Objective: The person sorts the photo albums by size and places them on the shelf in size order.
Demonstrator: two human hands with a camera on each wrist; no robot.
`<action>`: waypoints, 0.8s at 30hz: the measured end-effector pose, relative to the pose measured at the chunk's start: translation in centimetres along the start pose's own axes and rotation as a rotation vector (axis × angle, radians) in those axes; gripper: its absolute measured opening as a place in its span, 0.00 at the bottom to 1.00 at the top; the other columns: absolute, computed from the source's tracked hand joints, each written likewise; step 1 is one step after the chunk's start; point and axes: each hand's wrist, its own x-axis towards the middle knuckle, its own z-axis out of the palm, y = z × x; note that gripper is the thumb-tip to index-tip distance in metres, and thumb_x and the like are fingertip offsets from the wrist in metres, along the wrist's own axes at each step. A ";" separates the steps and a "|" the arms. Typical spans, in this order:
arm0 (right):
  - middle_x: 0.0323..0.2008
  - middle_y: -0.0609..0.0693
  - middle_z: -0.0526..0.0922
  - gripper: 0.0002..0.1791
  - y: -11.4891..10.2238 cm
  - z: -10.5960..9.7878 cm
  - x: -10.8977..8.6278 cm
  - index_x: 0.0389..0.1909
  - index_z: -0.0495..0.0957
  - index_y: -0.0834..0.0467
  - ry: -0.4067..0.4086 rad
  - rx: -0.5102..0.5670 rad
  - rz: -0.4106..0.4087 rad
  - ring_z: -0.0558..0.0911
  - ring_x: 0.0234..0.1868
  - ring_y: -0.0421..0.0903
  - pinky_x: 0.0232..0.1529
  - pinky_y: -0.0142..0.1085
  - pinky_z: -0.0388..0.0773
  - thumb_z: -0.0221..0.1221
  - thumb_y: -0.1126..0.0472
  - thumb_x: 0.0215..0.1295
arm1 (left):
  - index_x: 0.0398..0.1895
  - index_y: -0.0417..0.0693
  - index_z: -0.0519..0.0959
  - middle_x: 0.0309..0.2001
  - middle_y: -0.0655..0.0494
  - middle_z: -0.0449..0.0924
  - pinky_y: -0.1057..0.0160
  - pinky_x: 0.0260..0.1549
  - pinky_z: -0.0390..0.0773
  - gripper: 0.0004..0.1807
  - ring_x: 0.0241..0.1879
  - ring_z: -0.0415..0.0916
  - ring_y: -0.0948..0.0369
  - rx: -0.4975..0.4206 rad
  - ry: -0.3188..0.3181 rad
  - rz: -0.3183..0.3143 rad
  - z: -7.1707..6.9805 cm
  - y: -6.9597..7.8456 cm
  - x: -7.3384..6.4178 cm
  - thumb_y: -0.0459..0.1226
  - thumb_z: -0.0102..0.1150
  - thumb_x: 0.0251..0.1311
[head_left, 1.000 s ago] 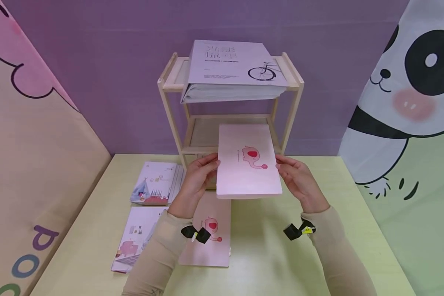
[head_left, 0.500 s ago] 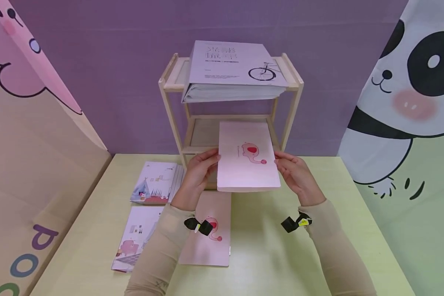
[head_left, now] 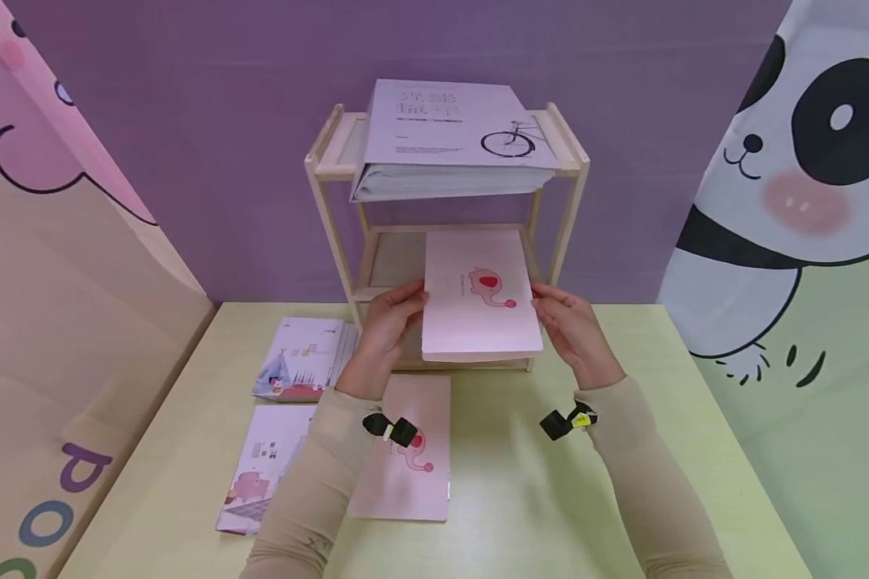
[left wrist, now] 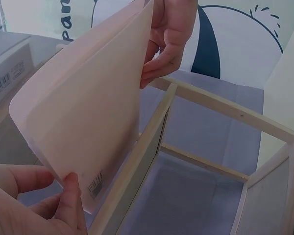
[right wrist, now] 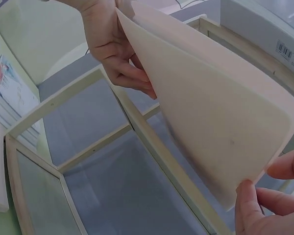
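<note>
A pink notebook with a red elephant on its cover is held by both hands in the head view, over the front of the rack's middle shelf. My left hand pinches its left edge between thumb and fingers. On the opposite edge, my right hand pinches it likewise. Both wrist views show the notebook's plain underside above a wooden bar of the rack. A similar pink notebook lies on the table, partly behind the left wrist camera.
A thick white book with a bicycle drawing lies on the top shelf of the wooden rack. Small stacked booklets and another white booklet lie left on the table. A purple wall stands behind.
Both hands have moved the pink notebook forward, farther over the middle shelf. The items on the table and the book on top have stayed put.
</note>
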 end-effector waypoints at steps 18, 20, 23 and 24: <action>0.61 0.70 0.66 0.23 -0.1 1.0 1.2 0.63 0.61 0.80 0.038 -0.135 -0.093 0.73 0.52 0.45 0.47 0.26 0.74 0.43 0.74 0.69 | 0.57 0.27 0.73 0.40 0.54 0.77 0.71 0.36 0.73 0.18 0.35 0.73 0.66 0.095 0.029 -0.015 0.5 0.8 1.4 0.24 0.53 0.64; 0.63 0.71 0.65 0.23 -0.2 1.3 1.2 0.63 0.61 0.80 0.049 -0.151 -0.087 0.72 0.56 0.48 0.50 0.27 0.73 0.43 0.73 0.70 | 0.58 0.27 0.73 0.42 0.52 0.77 0.71 0.36 0.74 0.18 0.35 0.73 0.67 0.094 0.032 -0.016 0.5 0.7 1.6 0.24 0.53 0.64; 0.64 0.70 0.65 0.22 -0.3 1.5 1.4 0.63 0.61 0.79 0.069 -0.175 -0.079 0.69 0.61 0.52 0.52 0.27 0.73 0.43 0.73 0.71 | 0.58 0.27 0.73 0.44 0.50 0.78 0.71 0.37 0.74 0.19 0.35 0.74 0.67 0.085 0.035 -0.018 0.6 0.7 1.8 0.24 0.54 0.64; 0.64 0.70 0.65 0.22 -0.4 1.5 1.4 0.63 0.62 0.79 0.076 -0.181 -0.076 0.69 0.61 0.52 0.52 0.27 0.73 0.43 0.73 0.71 | 0.58 0.26 0.73 0.44 0.51 0.78 0.71 0.37 0.74 0.19 0.34 0.74 0.67 0.083 0.037 -0.018 0.6 0.7 1.9 0.24 0.54 0.64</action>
